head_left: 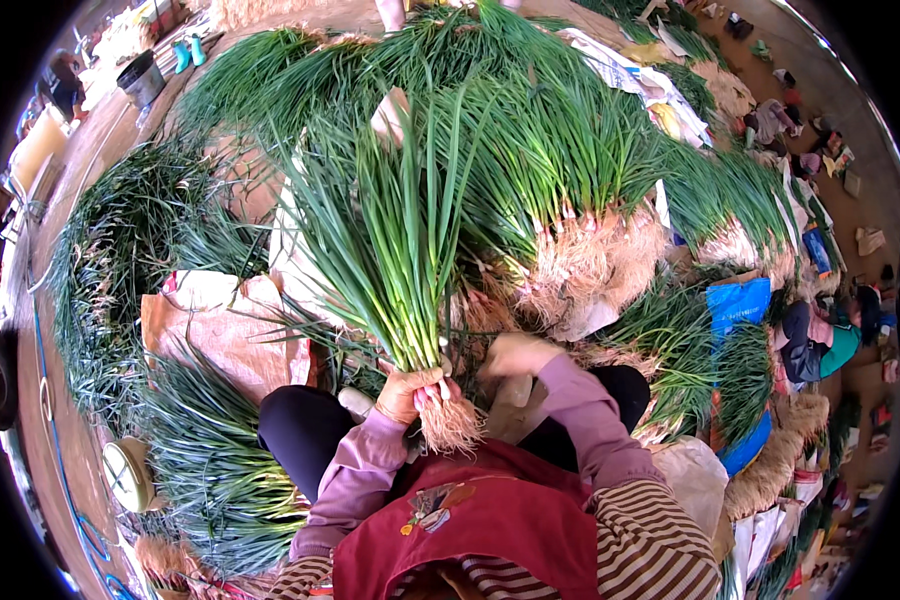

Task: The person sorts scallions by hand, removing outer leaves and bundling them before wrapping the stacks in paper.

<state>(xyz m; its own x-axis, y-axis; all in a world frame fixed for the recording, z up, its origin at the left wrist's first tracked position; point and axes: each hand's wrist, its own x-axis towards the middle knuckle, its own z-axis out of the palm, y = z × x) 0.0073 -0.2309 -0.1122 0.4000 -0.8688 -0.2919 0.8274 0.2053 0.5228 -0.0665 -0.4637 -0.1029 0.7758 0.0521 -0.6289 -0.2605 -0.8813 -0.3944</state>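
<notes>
My left hand [410, 394] is closed around a bunch of green garlic [395, 250] just above its small pinkish bulbs. The long green leaves fan up and away from me, and the pale stringy roots [450, 425] hang below the fist. To the right of the bunch is my right hand [518, 356], apart from the stems and smeared by motion, so its fingers are not clear. Beyond it lies a large heap of green garlic [570, 150], its tangled roots [585, 260] facing me.
More leafy heaps [220, 460] lie at my left knee and farther back. A pinkish woven sack [230, 325] is spread at the left, near a lidded pale bucket [128, 474]. At the right lies a blue bag [740, 305]; other people [820, 340] sit beyond it.
</notes>
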